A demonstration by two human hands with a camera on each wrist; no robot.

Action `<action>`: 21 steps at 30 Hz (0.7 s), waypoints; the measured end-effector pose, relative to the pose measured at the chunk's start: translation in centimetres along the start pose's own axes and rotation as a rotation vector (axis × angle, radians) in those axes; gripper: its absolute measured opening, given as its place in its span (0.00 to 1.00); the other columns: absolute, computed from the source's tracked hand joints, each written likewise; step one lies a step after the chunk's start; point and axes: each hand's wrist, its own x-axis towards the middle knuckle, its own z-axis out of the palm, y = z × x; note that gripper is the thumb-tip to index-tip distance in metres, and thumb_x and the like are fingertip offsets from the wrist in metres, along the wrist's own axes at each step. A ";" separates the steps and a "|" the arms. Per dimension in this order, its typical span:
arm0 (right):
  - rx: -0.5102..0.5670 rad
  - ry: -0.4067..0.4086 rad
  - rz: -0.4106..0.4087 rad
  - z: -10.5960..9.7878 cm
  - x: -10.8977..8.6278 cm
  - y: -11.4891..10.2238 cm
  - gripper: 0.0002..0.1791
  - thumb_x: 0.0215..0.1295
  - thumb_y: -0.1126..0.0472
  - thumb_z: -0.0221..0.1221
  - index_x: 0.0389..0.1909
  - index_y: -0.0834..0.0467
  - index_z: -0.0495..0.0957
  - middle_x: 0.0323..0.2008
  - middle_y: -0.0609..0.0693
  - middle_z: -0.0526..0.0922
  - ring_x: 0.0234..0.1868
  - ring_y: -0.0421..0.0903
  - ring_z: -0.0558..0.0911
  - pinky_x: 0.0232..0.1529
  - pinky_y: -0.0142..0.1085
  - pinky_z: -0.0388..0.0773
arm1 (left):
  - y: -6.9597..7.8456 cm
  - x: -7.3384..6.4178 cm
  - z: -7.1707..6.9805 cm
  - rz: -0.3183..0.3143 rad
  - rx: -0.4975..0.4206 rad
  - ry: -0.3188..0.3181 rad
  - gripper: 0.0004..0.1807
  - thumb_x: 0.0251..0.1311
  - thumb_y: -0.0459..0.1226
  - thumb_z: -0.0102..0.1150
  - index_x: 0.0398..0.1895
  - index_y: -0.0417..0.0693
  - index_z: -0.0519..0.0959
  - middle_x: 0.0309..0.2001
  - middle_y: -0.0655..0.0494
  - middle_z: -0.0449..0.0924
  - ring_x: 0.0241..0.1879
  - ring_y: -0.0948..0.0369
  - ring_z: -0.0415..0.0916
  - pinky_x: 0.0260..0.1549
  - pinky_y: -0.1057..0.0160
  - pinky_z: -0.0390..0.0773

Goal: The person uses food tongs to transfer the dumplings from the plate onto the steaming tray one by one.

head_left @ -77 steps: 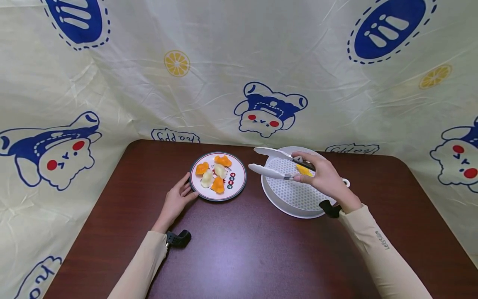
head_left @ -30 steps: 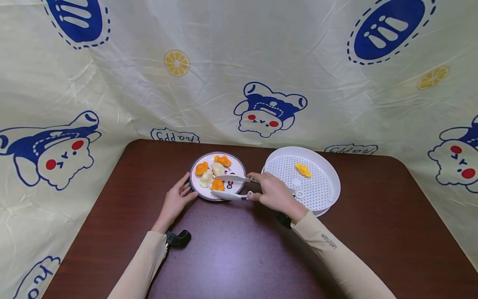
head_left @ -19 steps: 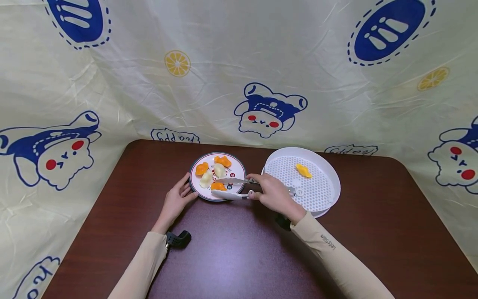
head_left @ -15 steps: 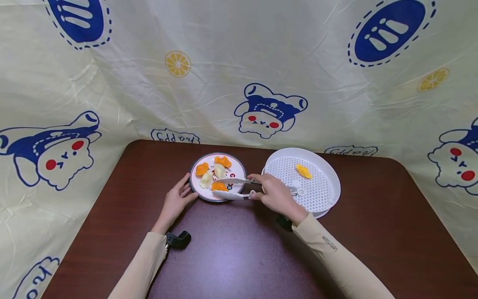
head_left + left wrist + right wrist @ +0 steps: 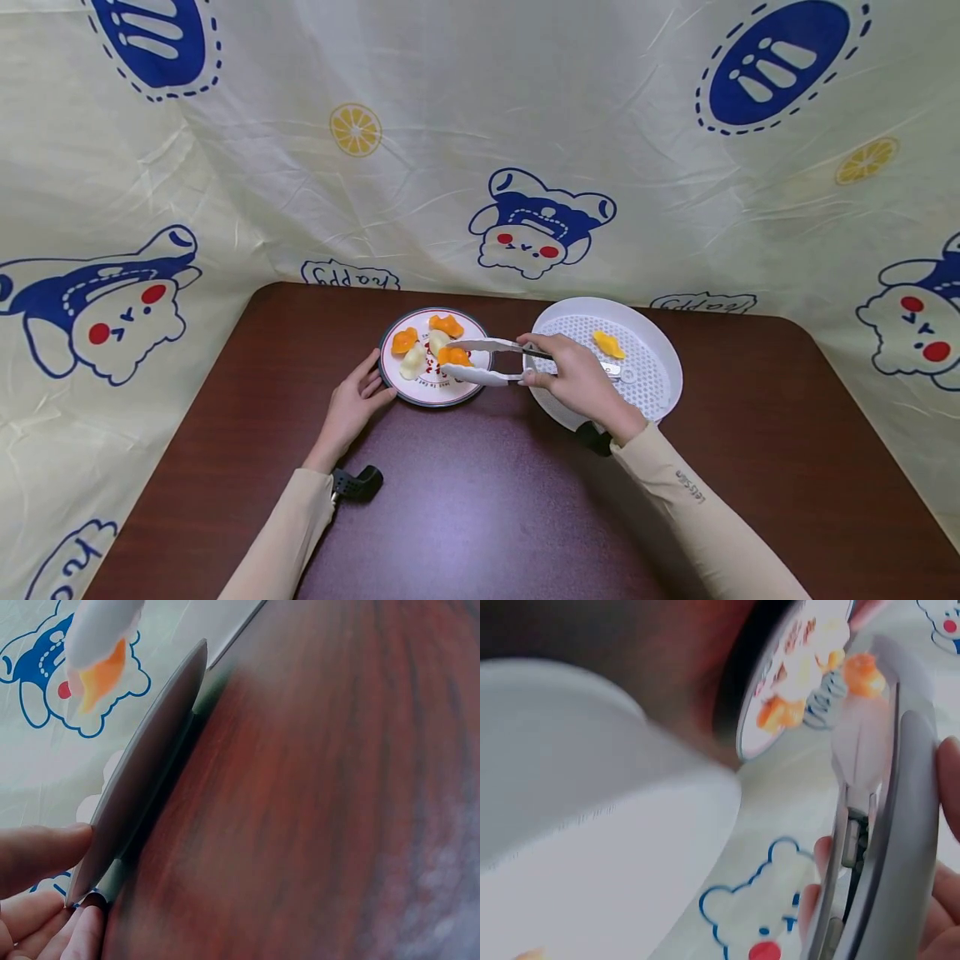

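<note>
My left hand [image 5: 352, 407] pinches the left rim of a round white plate [image 5: 420, 398], thumb above and fingers below, as the left wrist view shows. With my right hand [image 5: 581, 377] I grip a pair of tongs [image 5: 487, 377] with pale tips. Between those tips an orange flower-like piece [image 5: 453, 357] is held above the plate. On the plate lie two more orange pieces [image 5: 404, 340] and two cream-coloured pieces [image 5: 412, 362]. The right wrist view shows the tongs [image 5: 907, 825] close up around the orange piece [image 5: 862, 673].
Right of the plate stands a round white tray with a perforated bottom [image 5: 647, 379], partly under my right hand. A yellow piece [image 5: 608, 343] lies in it. The dark wooden table [image 5: 480, 500] meets a patterned cloth [image 5: 420, 208] at the back.
The right hand moved the tongs from the tray to the plate and closed them on the nearest orange piece. That piece is now lifted, shifted slightly right. The left hand has stayed put.
</note>
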 end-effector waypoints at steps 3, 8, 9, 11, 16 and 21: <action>0.018 0.005 0.005 -0.9 -0.1 0.6 0.28 0.54 0.64 0.69 0.58 0.62 0.75 0.53 0.57 0.79 0.55 0.57 0.75 0.57 0.53 0.72 | 0.0 0.0 0.0 0.003 0.003 0.001 0.39 0.59 0.25 0.59 0.72 0.34 0.53 0.71 0.39 0.53 0.65 0.46 0.61 0.60 0.60 0.68; 0.021 0.030 0.004 -2.4 -0.6 2.1 0.27 0.54 0.65 0.69 0.57 0.62 0.76 0.53 0.58 0.79 0.55 0.57 0.75 0.56 0.53 0.72 | 0.0 -0.1 0.0 0.010 0.002 0.003 0.39 0.59 0.25 0.60 0.72 0.33 0.53 0.71 0.39 0.52 0.65 0.46 0.61 0.60 0.59 0.68; 0.017 0.036 0.005 -2.7 -0.7 2.4 0.27 0.54 0.65 0.69 0.57 0.61 0.76 0.53 0.58 0.79 0.54 0.57 0.75 0.55 0.53 0.72 | 0.0 -0.1 0.0 0.009 0.001 0.003 0.39 0.59 0.25 0.60 0.72 0.33 0.53 0.71 0.39 0.52 0.65 0.46 0.61 0.60 0.59 0.68; 0.014 0.047 0.007 -3.3 -1.1 3.1 0.27 0.55 0.65 0.68 0.57 0.61 0.76 0.53 0.58 0.79 0.54 0.58 0.75 0.54 0.54 0.72 | -0.1 0.0 0.0 0.008 0.003 0.004 0.39 0.59 0.25 0.60 0.72 0.33 0.53 0.72 0.40 0.52 0.65 0.46 0.61 0.61 0.59 0.68; 0.003 0.068 0.040 -4.9 -2.2 4.8 0.26 0.55 0.65 0.68 0.57 0.61 0.75 0.53 0.60 0.78 0.53 0.58 0.74 0.53 0.55 0.71 | -0.2 0.1 0.0 0.005 0.007 0.001 0.39 0.59 0.25 0.60 0.72 0.33 0.53 0.72 0.40 0.51 0.66 0.46 0.60 0.61 0.59 0.67; 0.015 0.072 0.135 -6.2 -3.1 6.3 0.28 0.56 0.66 0.67 0.59 0.61 0.73 0.57 0.63 0.74 0.57 0.62 0.70 0.57 0.62 0.66 | -0.1 0.1 0.0 0.007 0.003 -0.001 0.39 0.59 0.25 0.60 0.72 0.33 0.52 0.72 0.40 0.52 0.66 0.46 0.60 0.62 0.58 0.67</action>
